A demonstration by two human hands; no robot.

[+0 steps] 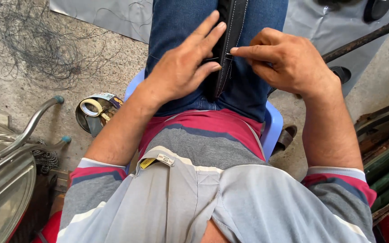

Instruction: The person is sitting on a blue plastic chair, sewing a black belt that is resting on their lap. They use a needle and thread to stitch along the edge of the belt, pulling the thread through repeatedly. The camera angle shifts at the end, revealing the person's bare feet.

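Note:
A black leather strap (230,18) with white stitching lies along my lap between my blue-jeaned thighs. My left hand (183,63) rests flat on my left thigh, fingers spread, fingertips pressing the strap's edge. My right hand (287,60) pinches a thin needle or thread at the strap's edge, thumb and forefinger closed together. A fine thread runs across the strap between the two hands. I sit on a light blue plastic stool (273,128).
A tin can (96,112) holding tape rolls stands on the concrete floor to the left. A tangle of thin wire (32,45) lies at the upper left. Metal tubes (23,135) are at the left, a dark rod (365,39) at the upper right, stacked frames (386,157) at the right.

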